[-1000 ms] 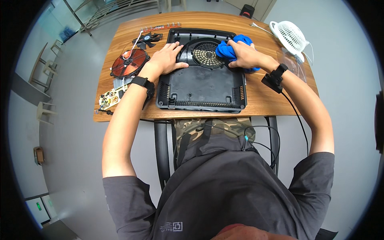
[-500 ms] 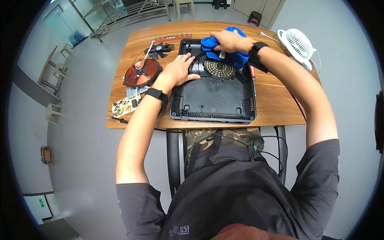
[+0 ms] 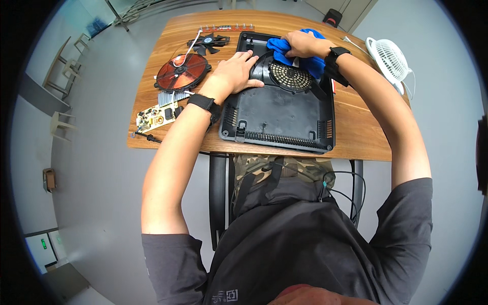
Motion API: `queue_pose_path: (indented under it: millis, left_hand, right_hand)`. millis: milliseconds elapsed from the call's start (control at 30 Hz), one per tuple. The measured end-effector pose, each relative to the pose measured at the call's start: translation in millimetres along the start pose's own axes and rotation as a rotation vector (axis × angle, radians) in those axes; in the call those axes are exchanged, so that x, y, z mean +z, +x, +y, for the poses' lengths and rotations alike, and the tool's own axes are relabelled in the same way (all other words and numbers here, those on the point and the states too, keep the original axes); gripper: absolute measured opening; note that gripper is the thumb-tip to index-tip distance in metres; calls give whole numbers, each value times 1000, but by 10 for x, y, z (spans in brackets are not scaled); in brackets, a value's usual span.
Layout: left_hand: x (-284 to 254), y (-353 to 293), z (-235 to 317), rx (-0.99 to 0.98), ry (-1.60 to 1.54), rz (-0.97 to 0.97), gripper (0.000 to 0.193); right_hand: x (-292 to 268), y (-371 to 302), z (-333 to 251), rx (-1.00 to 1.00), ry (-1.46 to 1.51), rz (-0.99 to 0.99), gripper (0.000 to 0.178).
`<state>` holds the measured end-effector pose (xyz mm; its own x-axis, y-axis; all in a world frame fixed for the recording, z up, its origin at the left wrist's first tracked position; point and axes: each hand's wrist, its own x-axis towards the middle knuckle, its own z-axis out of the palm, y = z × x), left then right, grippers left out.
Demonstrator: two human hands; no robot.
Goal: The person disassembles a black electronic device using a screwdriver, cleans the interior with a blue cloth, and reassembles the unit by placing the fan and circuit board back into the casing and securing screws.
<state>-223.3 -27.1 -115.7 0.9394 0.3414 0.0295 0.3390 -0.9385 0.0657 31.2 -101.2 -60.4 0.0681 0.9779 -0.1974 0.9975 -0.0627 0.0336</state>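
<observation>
1. Right hand (image 3: 304, 44), upper right of centre: clamped on a bunched blue cloth (image 3: 313, 66); fingertips partly buried in the folds, so the exact grip cannot be told.
2. Cloth is laid over the upper right part of a black plastic housing (image 3: 284, 114), at centre of frame; that corner and the upper edge of the round vent grille (image 3: 291, 77) are covered by it.
3. Left hand (image 3: 235, 73), upper centre: fingers and thumb spread apart, rested on the housing's left side; the rim under the palm is hidden.
4. Black wrist straps are worn on both arms; the right-hand strap (image 3: 336, 57) is overlapped with the cloth's edge in view.
5. Something red is glimpsed right of the housing; mostly blocked by the right forearm, kind cannot be told.
6. Left of the left hand: reddish round coil (image 3: 182, 73), black fan blade (image 3: 207, 42) above it, ribbed metal piece (image 3: 172, 98) partly covered below it, circuit board (image 3: 154, 118) partly cut off from view by the left forearm.
7. Top of table (image 3: 358, 124): red strip board (image 3: 231, 28), small parts hard to make out.
8. Upper right: white fan (image 3: 390, 60), cord only partly traceable.
</observation>
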Motion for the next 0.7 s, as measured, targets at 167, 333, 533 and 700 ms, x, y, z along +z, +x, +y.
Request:
queue_pose_path:
  millis: [167,333,533,700]
  left_hand:
    - [61,9,-45,-6,28,17,91]
    - [10,17,-18,12,24,9,90]
    - [8,-11,-17,3,-3,10,89]
    - [12,18,-28,3,-12,-4,90]
  right_hand:
    - [-269,139,26,-60,34,-33,47]
    - [-390,423,-194,-8,35,180,44]
    - [1,612,-650,93,-162,108,51]
    - [-66,472,-547,63,-34,29,62]
